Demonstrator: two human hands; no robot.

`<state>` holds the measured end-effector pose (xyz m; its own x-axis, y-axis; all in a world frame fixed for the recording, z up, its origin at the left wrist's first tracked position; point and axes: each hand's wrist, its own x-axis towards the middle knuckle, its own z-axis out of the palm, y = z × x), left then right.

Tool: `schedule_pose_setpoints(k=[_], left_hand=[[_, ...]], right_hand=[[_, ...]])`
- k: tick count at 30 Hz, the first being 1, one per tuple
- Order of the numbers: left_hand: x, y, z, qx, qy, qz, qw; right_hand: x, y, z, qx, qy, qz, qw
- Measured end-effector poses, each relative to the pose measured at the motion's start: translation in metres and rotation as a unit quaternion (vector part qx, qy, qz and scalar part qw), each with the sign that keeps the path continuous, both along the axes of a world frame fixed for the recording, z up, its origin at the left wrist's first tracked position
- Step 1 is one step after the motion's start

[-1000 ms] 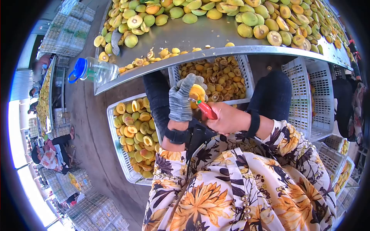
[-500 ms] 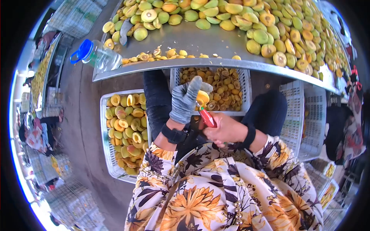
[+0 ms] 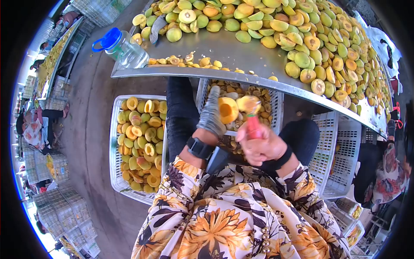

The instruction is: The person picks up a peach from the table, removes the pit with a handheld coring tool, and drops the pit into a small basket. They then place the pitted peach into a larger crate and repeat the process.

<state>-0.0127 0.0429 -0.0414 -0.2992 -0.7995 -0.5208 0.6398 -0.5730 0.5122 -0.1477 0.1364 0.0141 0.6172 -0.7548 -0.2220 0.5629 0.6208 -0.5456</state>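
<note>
My left hand (image 3: 211, 114), in a grey glove, holds an orange fruit half (image 3: 227, 110) with its cut face towards me. My bare right hand (image 3: 258, 144) grips a red-handled tool (image 3: 253, 125) upright, and a second piece of fruit (image 3: 248, 103) sits at its tip. Both hands are over a white crate of fruit pits (image 3: 271, 101) between my knees. To the left on the floor stands a white crate of fruit halves (image 3: 115, 142).
A metal table (image 3: 241, 52) carries a heap of yellow-green fruit (image 3: 310, 39), a row of pits near its front edge and a blue-capped plastic bottle (image 3: 123, 49). Empty white crates (image 3: 340, 142) stand at the right. Other people sit by crates at the far left.
The fruit has come apart: my left hand now holds one half open-faced, and my right hand has swung the red-handled tool upright with the other piece at its tip. The view tilted.
</note>
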Motion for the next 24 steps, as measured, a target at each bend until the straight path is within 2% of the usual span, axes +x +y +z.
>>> schedule_pose_setpoints(k=[1,3,4,5,6,7,8,9,10,11,12,13,14,15,16,18,19,20,21,24], left_hand=[[0.022,-0.007,-0.002,0.008,0.009,-0.117,0.993],[0.045,-0.007,0.002,-0.004,-0.025,-0.096,0.995],[0.058,-0.004,0.007,-0.022,-0.040,-0.069,0.997],[0.074,-0.002,0.011,-0.043,-0.054,-0.048,0.996],[0.097,-0.001,-0.007,-0.073,-0.126,-0.003,0.989],[0.105,0.011,0.001,-0.190,-0.204,0.096,0.956],[0.145,0.006,-0.019,-0.162,-0.159,0.085,0.970],[0.196,0.003,-0.055,-0.268,-0.389,0.033,0.881],[0.244,-0.007,-0.078,-0.241,-0.570,-0.009,0.785],[0.227,-0.004,-0.027,-0.131,-0.721,-0.129,0.668],[0.214,0.000,-0.007,-0.115,-0.861,-0.218,0.445],[0.241,-0.005,-0.029,-0.191,-0.852,-0.175,0.454],[0.234,-0.016,-0.025,-0.241,-0.818,-0.137,0.504],[0.229,-0.023,-0.021,-0.284,-0.778,-0.101,0.552],[0.204,-0.028,-0.003,-0.291,-0.777,-0.102,0.549],[0.124,-0.046,0.046,-0.375,-0.643,-0.097,0.661],[0.105,-0.066,0.030,-0.367,-0.584,-0.098,0.717],[0.075,-0.080,0.039,-0.562,-0.623,-0.128,0.529],[0.029,-0.080,0.058,-0.525,-0.591,-0.165,0.590],[-0.087,-0.081,0.082,-0.600,-0.554,-0.294,0.497]], right_hand=[[-0.006,-0.003,-0.003,-0.044,-0.007,-0.028,0.999],[-0.010,-0.010,-0.002,-0.075,0.260,-0.040,0.962],[-0.011,-0.009,-0.031,-0.295,0.504,-0.038,0.811],[-0.013,-0.007,-0.060,-0.466,0.690,-0.034,0.553],[-0.010,0.000,-0.051,-0.403,0.771,0.005,0.494],[-0.013,0.003,-0.047,-0.377,0.770,0.002,0.515],[-0.015,0.002,-0.048,-0.394,0.734,-0.066,0.549],[-0.014,0.003,-0.050,-0.408,0.692,-0.132,0.580],[-0.014,0.003,-0.049,-0.407,0.677,-0.134,0.598],[-0.016,0.003,-0.057,-0.392,0.698,-0.104,0.590],[-0.019,0.004,-0.062,-0.381,0.711,-0.085,0.585],[-0.021,0.002,-0.065,-0.371,0.723,-0.066,0.580],[-0.023,-0.001,-0.069,-0.365,0.726,-0.079,0.577],[-0.024,-0.002,-0.073,-0.369,0.693,-0.095,0.612],[-0.027,-0.003,-0.078,-0.375,0.657,-0.108,0.645],[-0.029,-0.002,-0.090,-0.362,0.668,-0.100,0.642],[-0.028,0.000,-0.097,-0.349,0.678,-0.086,0.641],[-0.027,0.003,-0.105,-0.334,0.704,-0.051,0.625],[-0.027,0.006,-0.114,-0.332,0.705,-0.063,0.623],[-0.027,0.017,-0.131,-0.297,0.719,-0.011,0.629]])
